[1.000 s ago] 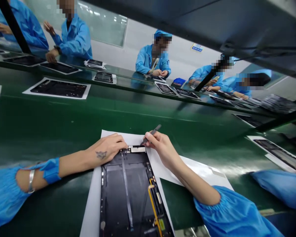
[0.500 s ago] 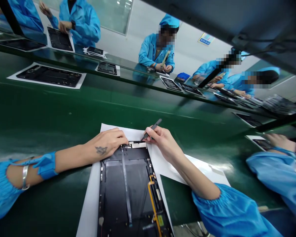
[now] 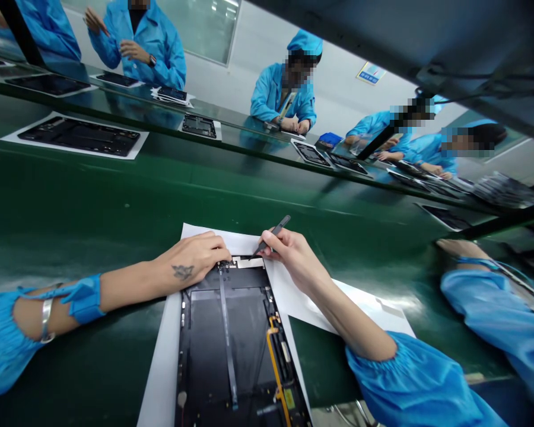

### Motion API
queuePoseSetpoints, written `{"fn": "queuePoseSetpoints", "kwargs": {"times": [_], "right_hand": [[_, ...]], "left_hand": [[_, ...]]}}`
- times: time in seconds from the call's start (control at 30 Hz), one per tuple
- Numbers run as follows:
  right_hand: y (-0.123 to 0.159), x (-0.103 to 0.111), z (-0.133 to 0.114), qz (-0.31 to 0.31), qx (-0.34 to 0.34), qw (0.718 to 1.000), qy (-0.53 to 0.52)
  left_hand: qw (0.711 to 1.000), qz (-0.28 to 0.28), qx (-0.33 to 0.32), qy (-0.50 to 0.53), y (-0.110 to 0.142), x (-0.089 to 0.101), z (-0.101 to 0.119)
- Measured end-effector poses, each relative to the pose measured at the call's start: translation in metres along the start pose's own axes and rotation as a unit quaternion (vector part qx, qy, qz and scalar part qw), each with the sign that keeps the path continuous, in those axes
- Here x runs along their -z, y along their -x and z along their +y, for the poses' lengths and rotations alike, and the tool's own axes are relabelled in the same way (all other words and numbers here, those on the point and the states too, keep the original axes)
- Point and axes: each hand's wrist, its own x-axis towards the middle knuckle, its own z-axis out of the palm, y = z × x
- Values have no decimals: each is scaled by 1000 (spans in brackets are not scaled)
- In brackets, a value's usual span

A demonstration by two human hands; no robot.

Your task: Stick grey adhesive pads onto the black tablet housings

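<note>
A black open tablet housing [image 3: 209, 344] lies in front of me on white paper [image 3: 158, 356], with a grey ribbon cable [image 3: 227, 350] down its middle and an orange flex cable [image 3: 274, 362] along its right side. My left hand [image 3: 200, 258] is closed at the housing's top edge, its bent fingertips on the small parts there. Between the thumb and fingers of my right hand [image 3: 291, 255] is a slim pair of black tweezers [image 3: 276, 230], slanting down. Their tip touches or nearly touches a whitish strip [image 3: 250, 263] at the top edge.
Another tablet housing [image 3: 80, 136] lies on paper on the green bench [image 3: 169, 190]. A raised shelf [image 3: 249, 148] beyond it carries several more, with co-workers in blue behind. A co-worker's sleeve [image 3: 480, 302] reaches in at right. A dark overhead panel [image 3: 382, 35] hangs above.
My hands and the tweezers have stayed at the housing's top edge. The housing at far left has shifted left. A co-worker lifted a tablet and put it down; another's arm at right reached in.
</note>
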Motion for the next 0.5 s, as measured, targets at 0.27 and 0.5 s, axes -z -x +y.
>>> {"fn": "queuePoseSetpoints", "kwargs": {"times": [0.27,0.5], "right_hand": [[-2,1,2,2,3,1000,13],[-2,1,1,-5,10,1000,16]], "left_hand": [[1000,-4,6,0,-1,2,2],[1000,7,-13,-14,2,-4,-3]]}}
